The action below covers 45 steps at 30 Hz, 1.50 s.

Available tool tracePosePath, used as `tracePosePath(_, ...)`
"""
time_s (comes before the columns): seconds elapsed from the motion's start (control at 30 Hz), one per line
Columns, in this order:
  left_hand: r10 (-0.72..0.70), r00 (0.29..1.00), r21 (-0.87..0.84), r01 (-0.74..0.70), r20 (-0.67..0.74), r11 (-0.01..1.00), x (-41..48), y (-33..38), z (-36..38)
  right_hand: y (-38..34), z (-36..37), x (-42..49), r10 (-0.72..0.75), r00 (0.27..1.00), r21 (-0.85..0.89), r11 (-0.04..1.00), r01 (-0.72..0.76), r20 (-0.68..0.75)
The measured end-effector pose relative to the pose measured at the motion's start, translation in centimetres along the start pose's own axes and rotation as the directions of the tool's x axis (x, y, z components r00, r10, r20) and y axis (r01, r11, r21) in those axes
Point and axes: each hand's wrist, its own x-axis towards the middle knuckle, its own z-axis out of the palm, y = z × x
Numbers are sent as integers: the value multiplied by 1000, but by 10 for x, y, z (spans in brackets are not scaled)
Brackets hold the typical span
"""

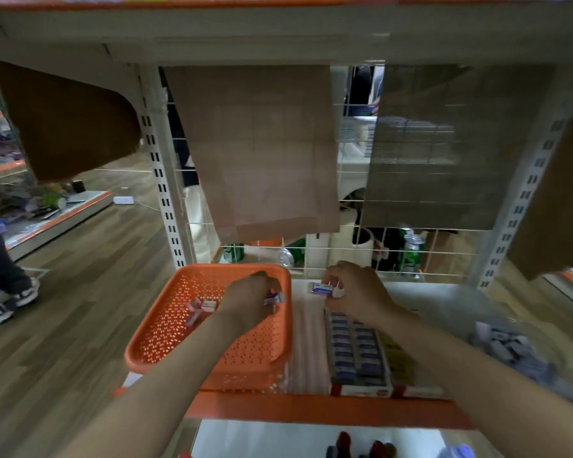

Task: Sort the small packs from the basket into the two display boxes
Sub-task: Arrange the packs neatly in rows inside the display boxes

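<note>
The orange basket [166, 328] sits on the shelf [450, 302], its near left corner hanging over the shelf's front edge. The left hand [245, 304] reaches into the basket's far right part, fingers curled down round a purple pack [273, 298]. Just left of that hand, a few loose packs [201, 307] lie on the basket floor, pink and white, too blurred to count.

Right of the basket, past its rim, the right hand [358, 292] pinches a blue pack [321, 288] between thumb and fingers, held flat and level. Below that hand stands the blue box [354, 355], filled with rows of blue-topped packs. Between it and the basket lies the pink box [306, 345], touching the basket's right wall; its contents are smeared and cannot be made out.

Farther right of the basket, beyond the blue box, a clear bag [510, 348] of greyish packs rests on the shelf.
</note>
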Motion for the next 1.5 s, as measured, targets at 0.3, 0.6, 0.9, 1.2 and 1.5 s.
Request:
tracePosePath(0.3,119,993,-40,-119,6,992,9,57,8,58,-27,-49,96,994,23,995,-97,59)
tracePosePath(0.6,161,986,-11,-160,48,987,11,68,20,69,-18,-69,37,972,33,998,-46,232)
tracePosePath(0.9,167,984,-20,-166,67,986,10,68,23,69,8,-91,-6,935,35,999,-7,356)
tracePosePath(1.2,169,982,-41,-166,86,985,9,69,26,70,18,-93,-38,931,-14,999,46,364)
tracePosePath(1.5,177,980,-47,-174,87,984,10,63,28,63,30,-90,-53,924,-80,993,90,379)
